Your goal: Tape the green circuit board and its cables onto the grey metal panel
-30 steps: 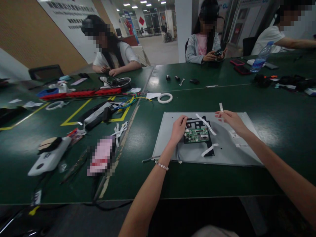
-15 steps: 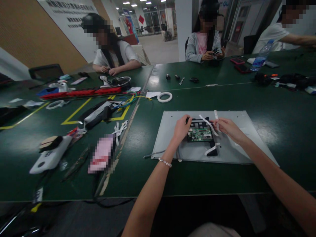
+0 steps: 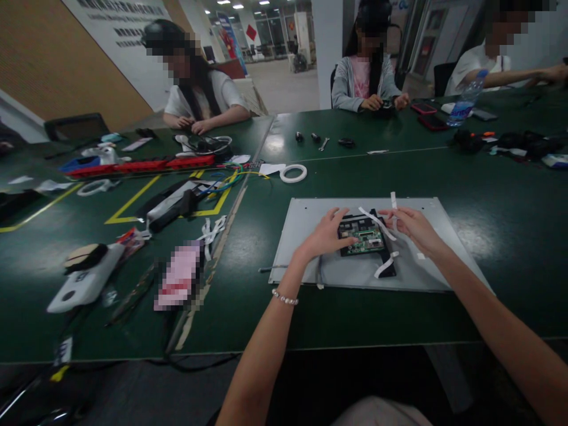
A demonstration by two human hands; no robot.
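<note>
A green circuit board sits in a black frame on a light grey metal panel. My left hand is spread at the frame's left side, its thumb over the board and its fingers by the upper left corner. My right hand pinches an upright strip of white tape just right of the frame. Another white strip slants across the frame's upper right. A third strip curls over the lower right leg. A grey cable lies on the panel to the left.
Behind the panel lie a tape roll and a small wrench. Cables, a red strip and a white device occupy the left. Co-workers sit across the table. A water bottle stands at the far right.
My left thumb has spread away from the fingers and out over the board. The board and frame have shifted slightly right on the panel. My right hand still pinches the tape.
</note>
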